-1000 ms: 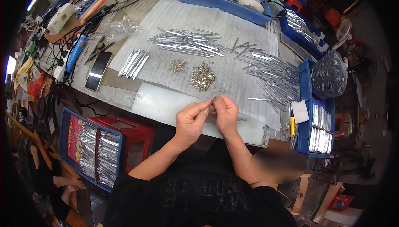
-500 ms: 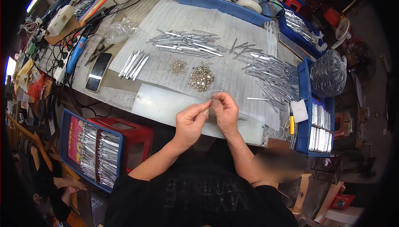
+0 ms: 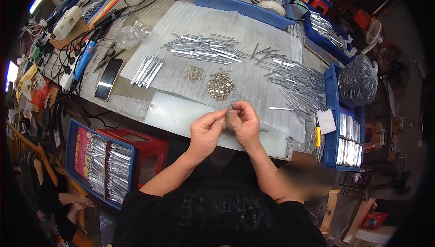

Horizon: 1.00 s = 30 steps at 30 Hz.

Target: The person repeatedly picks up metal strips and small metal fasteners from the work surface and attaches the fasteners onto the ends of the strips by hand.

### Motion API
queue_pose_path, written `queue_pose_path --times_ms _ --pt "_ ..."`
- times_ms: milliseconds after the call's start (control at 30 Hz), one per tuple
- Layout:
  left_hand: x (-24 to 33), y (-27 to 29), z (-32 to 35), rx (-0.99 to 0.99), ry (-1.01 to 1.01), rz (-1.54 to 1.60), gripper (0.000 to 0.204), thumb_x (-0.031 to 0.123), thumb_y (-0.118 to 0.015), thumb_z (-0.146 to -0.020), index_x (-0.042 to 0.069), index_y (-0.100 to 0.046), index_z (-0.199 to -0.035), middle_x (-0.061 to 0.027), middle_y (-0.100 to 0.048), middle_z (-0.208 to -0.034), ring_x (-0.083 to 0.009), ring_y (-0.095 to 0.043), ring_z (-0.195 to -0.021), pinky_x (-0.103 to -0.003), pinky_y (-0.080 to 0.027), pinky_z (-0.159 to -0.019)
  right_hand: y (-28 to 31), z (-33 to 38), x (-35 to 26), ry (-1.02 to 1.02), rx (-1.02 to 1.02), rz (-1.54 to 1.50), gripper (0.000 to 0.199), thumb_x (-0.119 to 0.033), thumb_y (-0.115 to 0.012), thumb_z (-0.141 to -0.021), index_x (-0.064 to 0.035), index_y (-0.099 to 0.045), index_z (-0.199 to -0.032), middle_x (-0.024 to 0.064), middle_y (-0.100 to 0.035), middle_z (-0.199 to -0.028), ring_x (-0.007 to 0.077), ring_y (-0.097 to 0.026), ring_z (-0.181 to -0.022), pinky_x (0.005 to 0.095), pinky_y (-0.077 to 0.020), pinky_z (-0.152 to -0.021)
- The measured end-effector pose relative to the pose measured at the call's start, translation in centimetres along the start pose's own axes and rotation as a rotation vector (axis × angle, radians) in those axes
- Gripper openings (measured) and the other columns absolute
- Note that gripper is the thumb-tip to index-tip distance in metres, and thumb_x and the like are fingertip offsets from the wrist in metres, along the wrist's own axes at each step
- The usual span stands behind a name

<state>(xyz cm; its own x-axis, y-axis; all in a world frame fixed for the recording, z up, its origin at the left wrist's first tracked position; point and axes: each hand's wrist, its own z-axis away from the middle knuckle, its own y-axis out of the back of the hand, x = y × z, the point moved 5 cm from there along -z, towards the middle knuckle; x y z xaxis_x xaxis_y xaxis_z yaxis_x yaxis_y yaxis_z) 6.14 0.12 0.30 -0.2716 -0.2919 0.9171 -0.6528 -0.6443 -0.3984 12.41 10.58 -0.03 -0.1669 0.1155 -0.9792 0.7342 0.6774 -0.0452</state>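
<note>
One small shiny piece [image 3: 229, 109] shows over a pale board [image 3: 170, 114] — the right hand [image 3: 246, 124] pinches it between thumb and forefinger. The left hand [image 3: 205, 133] presses thumb and forefinger together beside it, their contents indistinct. Beyond lies a heap of tiny metal parts [image 3: 220, 86]. Glossy lettering crosses the black shirt [image 3: 217, 229]; a red sheet [image 3: 83, 149] — also printed — lines a blue tray [image 3: 132, 174].

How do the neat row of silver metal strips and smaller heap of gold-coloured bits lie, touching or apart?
Apart: the head view shows bare pale sheet between the row and heap.
</note>
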Motion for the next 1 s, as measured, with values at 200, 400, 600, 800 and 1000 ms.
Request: queue_pose_path --times_ms 200,400,600,800,1000 --pt "0.5 -0.3 0.0 -0.004 -0.113 -0.083 0.021 0.0 -0.051 -0.082 0.001 -0.058 -0.102 -0.0008 -0.052 -0.071 -0.0041 -0.044 -0.058 -0.017 -0.036 -0.05 0.9 -0.3 0.1 -0.133 0.05 -0.099 0.021 -0.019 -0.059 -0.08 0.0007 -0.053 -0.087 0.0017 -0.054 -0.073 0.0069 -0.049 -0.065 0.0202 -0.0421 -0.06" --pt "0.4 -0.5 0.1 -0.019 -0.109 -0.087 0.021 0.0 -0.051 -0.082 0.001 -0.058 -0.101 -0.0005 -0.052 -0.071 -0.004 -0.044 -0.058 -0.017 -0.036 -0.05 0.6 0.1 0.2 -0.014 0.018 -0.009 0.017 -0.017 -0.052 -0.085 -0.0003 -0.053 -0.084 -0.0001 -0.051 -0.069 0.0054 -0.046 -0.061 0.0191 -0.0388 -0.055" --pt "0.1 -0.2 -0.1 -0.005 -0.075 -0.043 0.022 0.001 -0.051 -0.082 0.001 -0.057 -0.103 0.0001 -0.052 -0.071 -0.0028 -0.042 -0.058 -0.016 -0.035 -0.049 0.7 0.3 -0.3 0.021 0.043 -0.07 0.009 -0.008 -0.058 -0.079 0.0 -0.054 -0.081 0.0014 -0.054 -0.071 0.0087 -0.05 -0.063 0.0216 -0.0422 -0.058" --pt "-0.3 -0.6 0.0 0.0 -0.04 0.035 0.022 0.001 -0.052 -0.082 0.001 -0.056 -0.103 -0.0019 -0.054 -0.07 -0.0007 -0.038 -0.048 -0.014 -0.028 -0.041 0.0 0.8 -2.3 0.281 0.011 0.359 0.009 -0.007 -0.058 -0.077 -0.0002 -0.051 -0.079 0.0084 -0.054 -0.068 0.0177 -0.051 -0.059 0.0272 -0.0418 -0.053" --pt "-0.9 -0.6 0.0 -0.018 0.015 0.112 0.022 0.001 -0.052 -0.082 0.001 -0.057 -0.103 -0.0016 -0.053 -0.071 -0.001 -0.039 -0.051 -0.014 -0.03 -0.042 -0.1 1.1 -1.8 0.262 0.054 0.327 0.008 -0.006 -0.054 -0.079 -0.0005 -0.049 -0.077 0.0093 -0.05 -0.065 0.0212 -0.049 -0.056 0.03 -0.0394 -0.05"
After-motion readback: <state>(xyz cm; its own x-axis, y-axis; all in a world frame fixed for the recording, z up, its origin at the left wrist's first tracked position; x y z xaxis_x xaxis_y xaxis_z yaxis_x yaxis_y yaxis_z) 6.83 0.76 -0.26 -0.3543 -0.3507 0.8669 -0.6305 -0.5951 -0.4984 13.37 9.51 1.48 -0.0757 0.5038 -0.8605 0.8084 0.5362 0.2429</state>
